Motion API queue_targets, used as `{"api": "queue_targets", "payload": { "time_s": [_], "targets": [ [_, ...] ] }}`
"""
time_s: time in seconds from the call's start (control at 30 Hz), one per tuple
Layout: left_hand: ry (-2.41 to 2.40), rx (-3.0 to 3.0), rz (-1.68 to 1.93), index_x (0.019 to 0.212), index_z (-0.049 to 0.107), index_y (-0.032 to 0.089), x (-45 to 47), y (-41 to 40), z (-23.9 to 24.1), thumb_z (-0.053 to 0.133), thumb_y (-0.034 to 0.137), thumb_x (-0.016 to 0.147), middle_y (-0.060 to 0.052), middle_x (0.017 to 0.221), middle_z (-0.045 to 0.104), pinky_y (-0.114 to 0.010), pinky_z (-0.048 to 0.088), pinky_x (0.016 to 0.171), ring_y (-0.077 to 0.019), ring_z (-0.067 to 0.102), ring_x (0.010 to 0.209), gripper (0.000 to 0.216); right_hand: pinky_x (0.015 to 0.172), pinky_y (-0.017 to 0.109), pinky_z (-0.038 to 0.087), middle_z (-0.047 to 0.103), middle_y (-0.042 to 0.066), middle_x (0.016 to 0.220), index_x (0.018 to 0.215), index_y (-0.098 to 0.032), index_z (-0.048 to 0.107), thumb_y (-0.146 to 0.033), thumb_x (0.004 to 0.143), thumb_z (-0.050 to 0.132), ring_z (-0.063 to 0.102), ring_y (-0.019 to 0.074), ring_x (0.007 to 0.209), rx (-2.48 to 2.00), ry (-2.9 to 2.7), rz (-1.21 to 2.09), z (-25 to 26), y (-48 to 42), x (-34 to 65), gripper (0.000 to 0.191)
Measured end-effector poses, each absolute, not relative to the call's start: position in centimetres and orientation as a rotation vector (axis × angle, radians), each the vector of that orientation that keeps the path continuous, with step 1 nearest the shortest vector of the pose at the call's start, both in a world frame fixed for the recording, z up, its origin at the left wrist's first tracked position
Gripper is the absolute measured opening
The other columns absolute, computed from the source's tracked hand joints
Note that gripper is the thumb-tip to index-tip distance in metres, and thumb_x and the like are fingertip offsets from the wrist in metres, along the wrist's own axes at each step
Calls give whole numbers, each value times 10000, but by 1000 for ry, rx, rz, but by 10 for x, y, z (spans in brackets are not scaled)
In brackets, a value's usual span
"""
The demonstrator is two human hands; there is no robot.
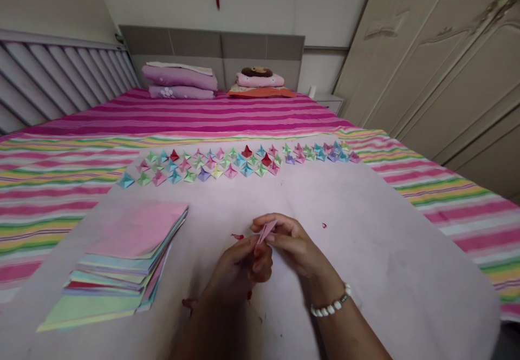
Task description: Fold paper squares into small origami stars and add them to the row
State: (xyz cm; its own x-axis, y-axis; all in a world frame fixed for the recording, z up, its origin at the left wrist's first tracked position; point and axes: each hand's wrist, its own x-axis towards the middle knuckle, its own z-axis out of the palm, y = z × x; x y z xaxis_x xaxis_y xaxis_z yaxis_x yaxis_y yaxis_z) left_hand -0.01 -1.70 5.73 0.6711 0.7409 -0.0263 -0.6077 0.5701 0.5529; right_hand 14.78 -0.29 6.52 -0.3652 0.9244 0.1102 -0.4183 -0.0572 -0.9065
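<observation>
Between my two hands is a small piece of folded pink paper (pixel 266 231), tilted upward above the pale board. My left hand (pixel 245 260) pinches its lower end, with the other fingers curled beneath. My right hand (pixel 293 241), with a white beaded bracelet (pixel 332 308) on its wrist, grips it from the right side between thumb and fingers. To the left lies a fanned stack of coloured paper sheets (pixel 138 230), pink on top. Beyond my hands stand rows of small folded paper boats (pixel 230 171) in pink, green, blue, red and purple.
The pale board (pixel 365 230) rests on a bed with a striped cover (pixel 439 187). Small red scraps (pixel 238 236) lie around my hands. Folded bedding (pixel 181 81) sits by the headboard (pixel 195 46). A railing (pixel 60 78) runs along the left, and a wardrobe (pixel 447 62) stands at right.
</observation>
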Motion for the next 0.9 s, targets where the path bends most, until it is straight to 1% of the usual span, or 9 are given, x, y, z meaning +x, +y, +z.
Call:
{"api": "queue_targets", "payload": {
  "time_s": [0.1,0.2,0.3,0.37,0.43,0.53,0.6,0.77,0.9],
  "targets": [
    [245,523,749,624,491,151,-1,-19,56,569,278,797,45,489,423,-194,210,419,-40,252,379,228,721,287,459,669,24,788,811,-183,700,-271,717,754,608,153,731,-619,-1156,1629,64,-3,147,139],
    [335,591,727,633,513,155,1,-19,57,547,343,805,37,486,447,-200,196,406,-44,257,365,257,652,250,437,649,2,709,711,-165,678,-256,705,765,580,124,650,-663,-1110,1602,64,-2,149,126],
    [575,787,873,641,549,149,3,-17,56,565,414,794,25,516,483,-206,225,424,-59,319,403,307,605,250,423,646,-4,634,670,-161,655,-262,691,765,561,121,577,-730,-1039,1598,66,-1,151,150],
    [775,927,1074,659,579,152,5,-13,54,592,407,796,16,569,520,-212,301,488,-81,405,491,289,586,246,413,642,-5,596,634,-159,643,-259,662,774,551,121,556,-799,-993,1571,68,0,153,167],
    [906,982,1251,766,637,163,5,-9,52,586,392,814,-9,680,589,-236,380,605,-119,502,637,239,570,233,399,634,-6,569,601,-155,639,-247,628,784,538,112,541,-883,-966,1531,69,1,154,174],
    [859,883,1342,954,672,183,4,-5,52,579,428,798,-46,815,644,-301,429,729,-182,566,805,305,538,221,382,625,-7,525,583,-152,639,-242,613,784,518,99,498,-950,-976,1515,71,2,154,174],
    [757,814,1336,986,682,188,4,-4,53,613,446,757,-47,814,648,-324,439,748,-192,574,805,352,522,221,379,621,-6,503,575,-154,627,-247,618,779,513,97,471,-946,-988,1538,71,2,153,184],
    [780,815,1274,955,707,167,5,-8,55,709,387,691,-16,706,607,-278,407,670,-134,505,664,344,501,221,385,624,-5,489,592,-158,612,-272,624,781,515,98,443,-930,-992,1565,72,1,151,206],
    [860,880,1245,733,677,156,7,-10,54,716,367,698,11,626,559,-238,368,610,-102,452,603,217,490,220,402,646,0,527,645,-156,634,-297,625,790,526,98,446,-888,-1002,1574,70,2,150,211]
  ]
}}
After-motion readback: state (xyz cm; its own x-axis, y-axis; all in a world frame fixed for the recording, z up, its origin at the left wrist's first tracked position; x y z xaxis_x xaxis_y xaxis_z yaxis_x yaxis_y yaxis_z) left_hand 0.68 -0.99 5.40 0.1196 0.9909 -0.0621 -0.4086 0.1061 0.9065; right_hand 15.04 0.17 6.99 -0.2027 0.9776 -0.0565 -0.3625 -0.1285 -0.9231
